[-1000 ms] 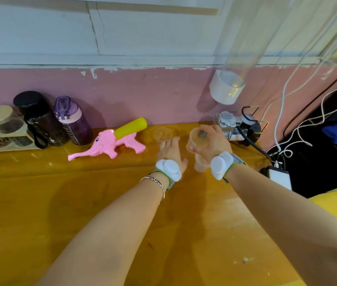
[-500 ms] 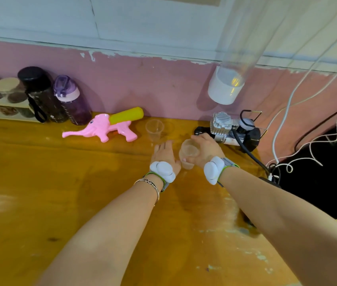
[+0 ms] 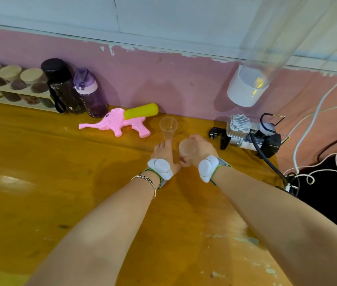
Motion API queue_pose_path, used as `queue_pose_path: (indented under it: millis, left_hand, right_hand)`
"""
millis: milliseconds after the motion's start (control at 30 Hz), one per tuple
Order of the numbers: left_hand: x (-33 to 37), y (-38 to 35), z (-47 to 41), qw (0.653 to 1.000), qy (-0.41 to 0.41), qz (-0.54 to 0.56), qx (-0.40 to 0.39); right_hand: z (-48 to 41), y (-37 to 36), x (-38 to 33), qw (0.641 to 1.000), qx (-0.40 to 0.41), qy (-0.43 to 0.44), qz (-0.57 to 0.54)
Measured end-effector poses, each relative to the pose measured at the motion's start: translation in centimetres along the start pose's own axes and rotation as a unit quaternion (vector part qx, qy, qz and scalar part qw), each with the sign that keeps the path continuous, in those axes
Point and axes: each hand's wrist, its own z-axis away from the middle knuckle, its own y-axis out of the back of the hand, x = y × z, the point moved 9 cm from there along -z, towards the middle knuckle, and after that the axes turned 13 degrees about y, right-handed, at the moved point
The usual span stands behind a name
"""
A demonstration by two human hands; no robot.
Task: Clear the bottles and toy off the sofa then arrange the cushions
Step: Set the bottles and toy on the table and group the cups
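A black bottle (image 3: 61,87) and a purple bottle (image 3: 90,93) stand upright against the pink wall on the yellow wooden table (image 3: 60,182). A pink elephant toy (image 3: 120,122) with a yellow tank lies just right of them. One clear plastic cup (image 3: 168,127) stands upright on the table beside the toy. My left hand (image 3: 164,153) lies just in front of that cup, fingers stretched out near its base, holding nothing. My right hand (image 3: 200,148) is closed around a second clear cup (image 3: 187,147), held close beside the left hand. No sofa or cushions are in view.
A small air compressor (image 3: 250,131) with a black hose sits at the table's right end. White cables (image 3: 307,129) hang past the right edge. A rack of jars (image 3: 8,83) stands at far left. A clear tube with a white cap (image 3: 248,87) hangs above the compressor.
My left hand has let go of the first cup, which now stands alone on the table. Both hands have drawn back from the wall, the right still holding its cup.
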Motion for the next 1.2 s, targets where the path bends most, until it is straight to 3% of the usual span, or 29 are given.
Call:
queue_pose_path:
  millis: [167, 333, 433, 500, 667, 867, 967, 1100, 1200]
  left_hand:
    - [-0.4, 1.0, -1.7, 0.996, 0.020, 0.084, -0.011]
    - [-0.9, 3.0, -3.0, 0.989, 0.004, 0.150, 0.013]
    - [-2.0, 4.9, -4.1, 0.984, -0.018, 0.173, 0.035]
    - [-2.8, 5.4, -5.0, 0.991, -0.027, 0.125, 0.034]
    - [-6.3, 6.7, -7.1, 0.993, 0.049, 0.101, 0.047]
    - [-7.7, 6.9, -8.2, 0.994, 0.070, 0.080, 0.031]
    - [-7.5, 6.9, -8.4, 0.995, 0.070, 0.064, 0.033]
    - [-7.4, 6.6, -8.6, 0.996, 0.074, 0.023, 0.038]
    - [-7.1, 6.3, -8.7, 0.996, 0.084, -0.003, 0.036]
  right_hand:
    - [-1.9, 0.1, -4.5, 0.995, 0.066, 0.062, -0.036]
    - [-3.1, -0.5, -4.6, 0.982, 0.052, 0.088, -0.160]
    - [-4.7, 0.3, -4.7, 0.963, 0.103, 0.096, -0.230]
    - [-6.3, 0.6, -4.7, 0.971, 0.113, 0.092, -0.190]
    - [-10.3, -1.3, -5.1, 0.996, -0.009, 0.088, 0.030]
    - [-11.9, -3.8, -4.6, 0.992, -0.089, 0.081, 0.047]
    - [-12.0, -2.8, -4.8, 0.995, -0.035, 0.088, 0.033]
    - [-11.6, 0.3, -6.0, 0.988, 0.096, 0.082, -0.094]
    - [-11.6, 1.8, -7.5, 0.981, 0.129, 0.097, -0.110]
